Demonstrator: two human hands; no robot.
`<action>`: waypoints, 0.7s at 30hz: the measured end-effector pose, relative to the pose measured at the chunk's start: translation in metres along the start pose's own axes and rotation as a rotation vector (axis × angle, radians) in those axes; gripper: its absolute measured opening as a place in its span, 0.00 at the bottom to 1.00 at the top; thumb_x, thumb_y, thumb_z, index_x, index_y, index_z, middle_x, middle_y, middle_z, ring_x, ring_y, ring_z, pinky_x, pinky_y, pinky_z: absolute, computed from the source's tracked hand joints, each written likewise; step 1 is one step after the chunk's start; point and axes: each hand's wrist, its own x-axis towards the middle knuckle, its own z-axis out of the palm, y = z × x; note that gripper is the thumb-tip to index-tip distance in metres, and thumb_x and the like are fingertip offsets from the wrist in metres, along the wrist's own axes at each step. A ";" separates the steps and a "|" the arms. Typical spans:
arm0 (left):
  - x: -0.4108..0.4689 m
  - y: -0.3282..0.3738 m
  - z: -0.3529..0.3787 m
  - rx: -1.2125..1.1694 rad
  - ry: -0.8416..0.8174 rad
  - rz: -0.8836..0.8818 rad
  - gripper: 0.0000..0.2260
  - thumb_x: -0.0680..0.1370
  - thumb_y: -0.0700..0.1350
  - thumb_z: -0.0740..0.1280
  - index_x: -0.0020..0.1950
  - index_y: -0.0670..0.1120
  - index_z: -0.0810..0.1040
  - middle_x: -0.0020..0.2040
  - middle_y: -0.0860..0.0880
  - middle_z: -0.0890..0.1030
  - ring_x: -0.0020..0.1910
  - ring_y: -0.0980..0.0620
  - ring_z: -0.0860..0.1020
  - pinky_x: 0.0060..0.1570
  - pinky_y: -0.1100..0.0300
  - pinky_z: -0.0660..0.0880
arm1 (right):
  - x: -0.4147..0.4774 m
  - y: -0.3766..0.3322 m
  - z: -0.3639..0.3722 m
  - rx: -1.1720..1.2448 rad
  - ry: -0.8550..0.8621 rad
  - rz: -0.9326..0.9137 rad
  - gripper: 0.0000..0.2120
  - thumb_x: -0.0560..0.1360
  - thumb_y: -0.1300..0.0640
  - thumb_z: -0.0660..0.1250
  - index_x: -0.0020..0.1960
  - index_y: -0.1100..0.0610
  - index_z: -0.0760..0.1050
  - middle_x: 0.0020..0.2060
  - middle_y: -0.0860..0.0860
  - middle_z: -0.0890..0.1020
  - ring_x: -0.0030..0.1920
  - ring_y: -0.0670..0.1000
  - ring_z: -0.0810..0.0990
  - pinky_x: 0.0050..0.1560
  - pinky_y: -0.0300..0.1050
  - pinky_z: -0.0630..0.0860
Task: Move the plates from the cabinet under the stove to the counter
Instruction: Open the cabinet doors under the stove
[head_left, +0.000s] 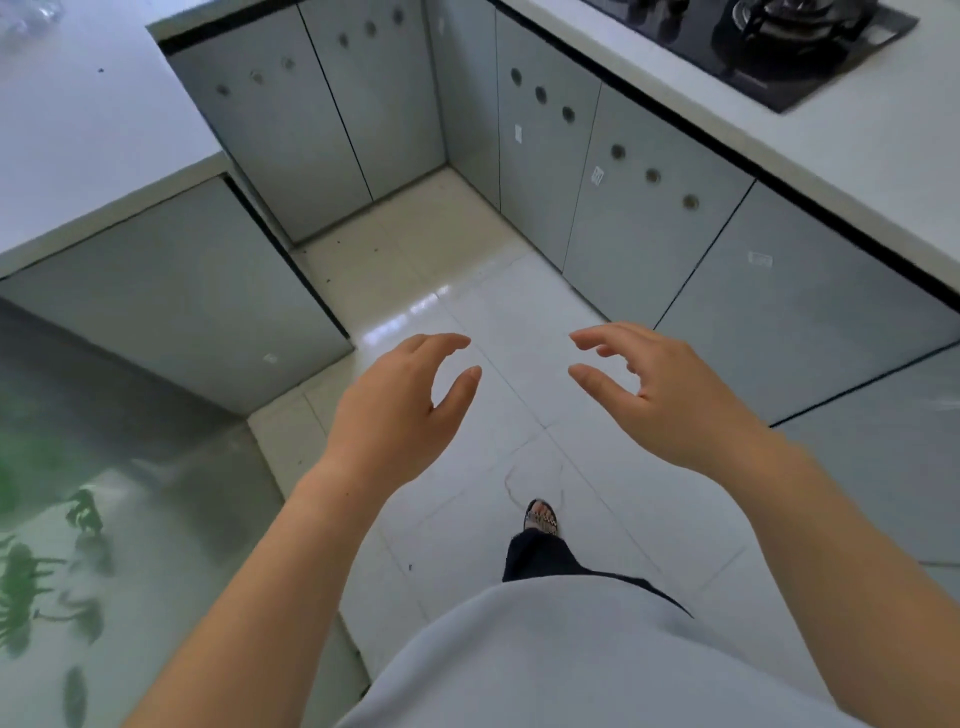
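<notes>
A black gas stove (769, 47) is set into the white counter (857, 150) at the upper right. Below it run grey cabinet doors (639, 218) with round holes, all closed. No plates show anywhere. My left hand (400, 410) and my right hand (660, 395) are held out in front of me over the tiled floor, fingers curled and apart, with nothing in either. Both hands are well short of the cabinet doors.
A second white counter (88, 135) runs along the left, with closed grey doors (171, 301) under it and more doors (311, 119) in the far corner. A glass panel with a green leaf pattern (78, 545) stands at the lower left. My sandalled foot (542, 517) is on the white floor tiles (498, 332).
</notes>
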 end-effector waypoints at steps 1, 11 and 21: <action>0.020 0.001 -0.005 0.002 0.012 -0.009 0.17 0.79 0.56 0.56 0.67 0.55 0.70 0.66 0.59 0.73 0.48 0.56 0.76 0.48 0.61 0.69 | 0.020 0.003 -0.010 -0.011 -0.008 -0.010 0.20 0.76 0.42 0.57 0.66 0.48 0.69 0.59 0.39 0.74 0.56 0.38 0.70 0.55 0.34 0.64; 0.158 -0.024 -0.027 -0.013 0.024 -0.079 0.18 0.78 0.57 0.57 0.66 0.54 0.70 0.65 0.58 0.74 0.55 0.55 0.77 0.50 0.61 0.70 | 0.183 0.014 -0.045 -0.063 -0.054 -0.033 0.19 0.77 0.42 0.58 0.64 0.49 0.71 0.60 0.42 0.75 0.58 0.41 0.72 0.55 0.36 0.65; 0.333 -0.081 -0.061 -0.052 -0.025 0.066 0.17 0.79 0.56 0.57 0.66 0.54 0.71 0.64 0.57 0.75 0.62 0.56 0.73 0.52 0.62 0.69 | 0.325 0.004 -0.075 -0.044 0.161 0.135 0.20 0.76 0.43 0.58 0.65 0.48 0.70 0.58 0.40 0.72 0.56 0.41 0.72 0.54 0.39 0.69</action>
